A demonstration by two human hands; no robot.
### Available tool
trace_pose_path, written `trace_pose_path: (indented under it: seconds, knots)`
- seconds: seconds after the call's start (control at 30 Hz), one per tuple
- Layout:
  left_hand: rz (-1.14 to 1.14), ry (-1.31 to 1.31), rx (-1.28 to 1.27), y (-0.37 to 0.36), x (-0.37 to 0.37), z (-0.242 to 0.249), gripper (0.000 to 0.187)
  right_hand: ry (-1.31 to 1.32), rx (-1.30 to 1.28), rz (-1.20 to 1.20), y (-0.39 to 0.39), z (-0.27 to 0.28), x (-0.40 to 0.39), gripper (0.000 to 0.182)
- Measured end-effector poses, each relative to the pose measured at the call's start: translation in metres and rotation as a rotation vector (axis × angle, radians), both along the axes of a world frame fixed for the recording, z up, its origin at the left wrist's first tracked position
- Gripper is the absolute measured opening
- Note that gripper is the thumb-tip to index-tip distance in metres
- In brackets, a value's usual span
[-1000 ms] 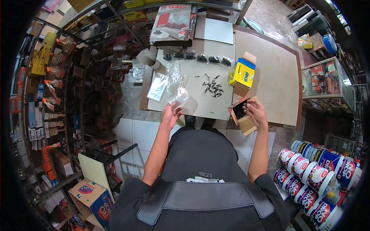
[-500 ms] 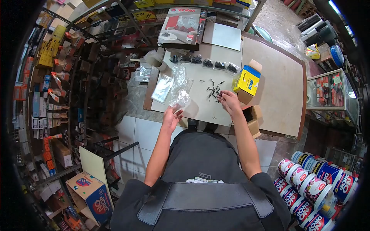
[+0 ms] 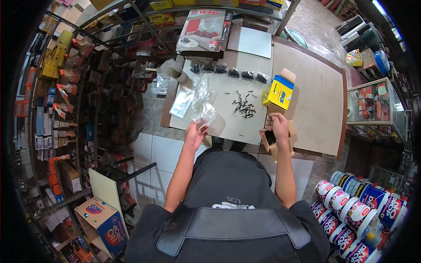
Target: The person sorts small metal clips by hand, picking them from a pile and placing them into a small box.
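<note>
My left hand [image 3: 194,134] pinches the lower end of a clear plastic bag [image 3: 204,111], which lies crumpled along the table. My right hand [image 3: 279,126] is at an open cardboard box [image 3: 274,151] with dark contents, at the table's front edge. Its fingers are curled, and anything inside them is hidden. A loose pile of dark screws [image 3: 244,107] lies between my hands. Behind the pile runs a row of small filled clear packets [image 3: 233,72]. A yellow and blue box [image 3: 279,93] stands just beyond my right hand. Flat clear bags [image 3: 181,104] lie left of the crumpled one.
A Vinilex catalogue [image 3: 201,33] and a white panel [image 3: 250,41] lie at the table's back. A roll [image 3: 176,71] stands at its left edge. Crowded shelves [image 3: 66,114] rise on the left. Paint tubs [image 3: 357,212] are stacked at lower right, below a glass case [image 3: 372,105].
My right hand has moved from the screw pile right and toward me, to the open cardboard box. More screws now show in the pile. My left hand still holds the bag.
</note>
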State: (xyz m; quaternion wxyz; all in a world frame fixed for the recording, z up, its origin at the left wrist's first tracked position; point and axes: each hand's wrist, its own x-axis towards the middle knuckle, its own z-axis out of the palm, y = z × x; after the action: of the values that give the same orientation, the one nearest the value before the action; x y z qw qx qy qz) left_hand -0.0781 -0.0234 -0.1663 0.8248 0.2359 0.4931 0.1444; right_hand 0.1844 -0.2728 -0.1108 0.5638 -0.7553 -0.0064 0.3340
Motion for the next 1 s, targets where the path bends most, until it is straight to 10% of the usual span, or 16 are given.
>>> trace_pose_path:
  seconds: [0.13, 0.27, 1.0]
  knots:
    - [-0.025, -0.012, 0.006, 0.001, 0.006, 0.0, 0.029, -0.593, -0.58, 0.303, -0.047, -0.026, -0.005, 0.021]
    - [-0.059, -0.017, 0.008, 0.004, 0.01, -0.002, 0.031, -0.618, -0.877, 0.583, -0.047, -0.017, -0.028, 0.036]
    - [-0.088, 0.007, 0.013, 0.001, 0.013, 0.001, 0.032, -0.537, -0.628, 0.527, -0.053, -0.025, -0.007, 0.035]
